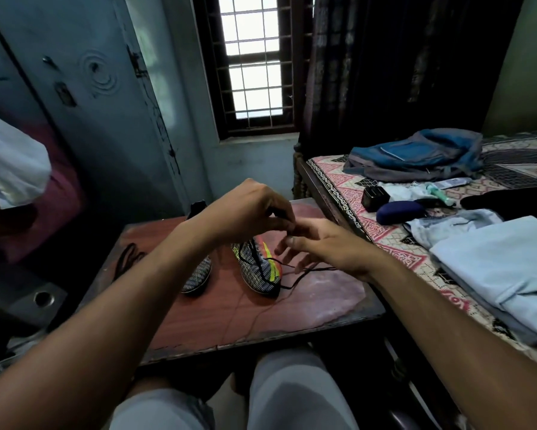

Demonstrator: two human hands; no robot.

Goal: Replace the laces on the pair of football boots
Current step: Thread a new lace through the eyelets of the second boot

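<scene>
Two football boots stand at frame centre on the red table (pixel 198 318), long axes running up-frame, toes pointing toward the lower edge. Above the right boot (pixel 259 271), the left hand (pixel 248 209) pinches a black lace (pixel 304 276); the right hand (pixel 320 246) spreads wide, fingers touching it. The left boot (pixel 198 276) is half hidden

Both bare forearms reach forward and converge, the left hand (pixel 254 209) raised with its wrist bent down and fingertips pinched together on a thin dark lace (pixel 295 282), while the right hand (pixel 320 246) lies lower, palm turned leftward, fingers loosely spread and touching the left fingertips.
</scene>
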